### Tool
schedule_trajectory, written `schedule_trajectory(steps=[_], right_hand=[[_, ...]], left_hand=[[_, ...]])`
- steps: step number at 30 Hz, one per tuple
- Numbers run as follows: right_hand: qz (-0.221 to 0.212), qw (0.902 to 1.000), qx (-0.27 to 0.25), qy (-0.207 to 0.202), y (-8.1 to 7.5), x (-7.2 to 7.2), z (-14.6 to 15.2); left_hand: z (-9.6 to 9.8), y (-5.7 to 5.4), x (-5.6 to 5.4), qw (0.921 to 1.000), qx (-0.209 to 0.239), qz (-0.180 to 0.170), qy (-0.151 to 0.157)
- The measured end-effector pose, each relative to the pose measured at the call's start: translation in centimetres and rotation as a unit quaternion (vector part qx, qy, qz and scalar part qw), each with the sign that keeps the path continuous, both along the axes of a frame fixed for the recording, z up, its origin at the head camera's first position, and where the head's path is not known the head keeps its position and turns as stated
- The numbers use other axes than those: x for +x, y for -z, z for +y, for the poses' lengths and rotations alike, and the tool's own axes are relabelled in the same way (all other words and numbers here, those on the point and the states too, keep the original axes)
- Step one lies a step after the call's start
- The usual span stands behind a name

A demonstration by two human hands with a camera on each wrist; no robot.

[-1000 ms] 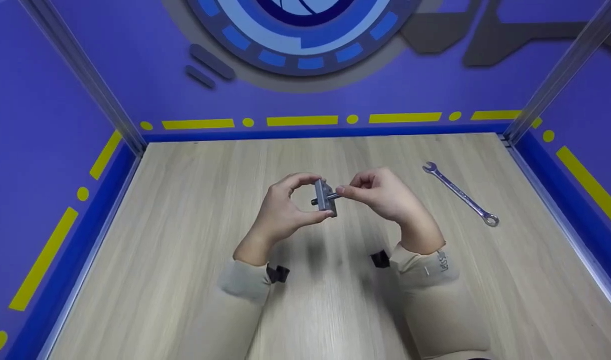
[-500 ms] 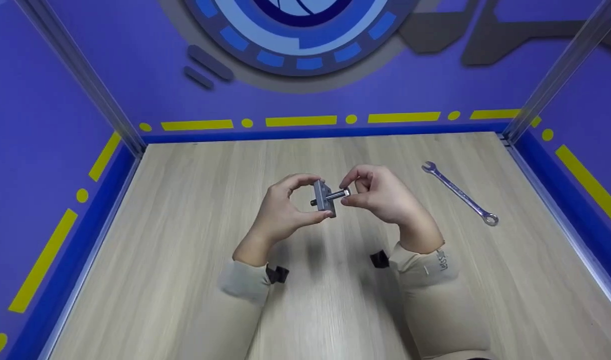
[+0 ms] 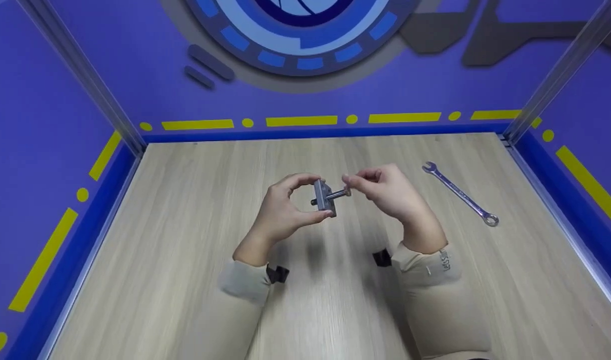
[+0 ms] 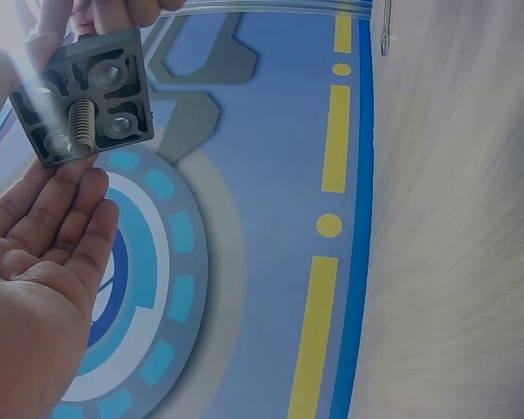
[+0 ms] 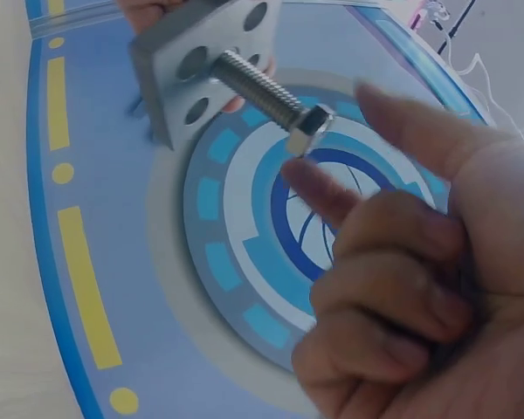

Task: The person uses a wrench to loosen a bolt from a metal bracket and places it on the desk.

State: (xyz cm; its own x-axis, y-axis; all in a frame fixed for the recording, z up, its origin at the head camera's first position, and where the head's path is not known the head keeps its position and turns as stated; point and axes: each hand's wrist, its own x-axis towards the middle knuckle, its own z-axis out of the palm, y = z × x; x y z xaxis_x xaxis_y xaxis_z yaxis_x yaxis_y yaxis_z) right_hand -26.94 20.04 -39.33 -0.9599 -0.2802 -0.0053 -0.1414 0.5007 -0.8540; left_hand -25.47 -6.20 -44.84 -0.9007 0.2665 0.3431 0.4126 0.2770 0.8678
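Note:
My left hand [image 3: 280,207] grips a grey square plate [image 3: 319,192] by its edges, thumb below and fingers above, over the table. A silver hex bolt [image 3: 338,194] passes through it; the threaded end [image 4: 83,127] shows on the plate's ribbed side. In the right wrist view the bolt's hex head [image 5: 307,131] stands well out from the plate's flat face with its round holes. My right hand [image 3: 388,192] is at that head: one fingertip [image 5: 301,175] is right by it, the thumb [image 5: 393,118] stands apart from it, and the other fingers are loosely curled.
A combination wrench [image 3: 460,193] lies on the wooden table [image 3: 210,200] to the right of the hands. Blue printed panels [image 3: 305,100] wall the table at the back and both sides. Black wrist mounts [image 3: 278,274] stick out at both cuffs.
The right thumb and finger, first together over the bolt head, have parted and shifted up, leaving the head in sight. The left hand keeps the plate in place.

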Motion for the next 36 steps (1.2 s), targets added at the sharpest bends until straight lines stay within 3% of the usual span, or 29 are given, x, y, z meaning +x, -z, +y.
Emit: schedule_trajectory(steps=[4,9,19,27,31,36], right_hand=[[-0.030,0.9989,0.035,0.004,0.18,-0.04,-0.34],[-0.017,0.9988,0.042,-0.016,0.32,-0.03,-0.51],[0.009,0.9986,-0.012,-0.051,0.21,0.15,-0.14],[0.022,0.9978,-0.021,-0.058,0.28,0.20,-0.29],[0.018,0.9978,-0.030,-0.056,0.18,0.15,-0.17],[0.002,0.9999,-0.004,-0.015,-0.03,0.09,-0.12]], left_hand=[[0.01,0.01,0.08,1.0000,-0.002,-0.005,-0.006],[0.08,0.11,0.00,0.9999,-0.006,-0.004,-0.009],[0.03,-0.02,0.06,0.9999,-0.003,-0.009,-0.005],[0.01,0.08,-0.01,1.0000,0.001,-0.005,-0.004],[-0.06,0.09,-0.06,1.0000,-0.002,-0.003,-0.004],[-0.07,0.01,-0.08,1.0000,-0.005,0.004,-0.004]])
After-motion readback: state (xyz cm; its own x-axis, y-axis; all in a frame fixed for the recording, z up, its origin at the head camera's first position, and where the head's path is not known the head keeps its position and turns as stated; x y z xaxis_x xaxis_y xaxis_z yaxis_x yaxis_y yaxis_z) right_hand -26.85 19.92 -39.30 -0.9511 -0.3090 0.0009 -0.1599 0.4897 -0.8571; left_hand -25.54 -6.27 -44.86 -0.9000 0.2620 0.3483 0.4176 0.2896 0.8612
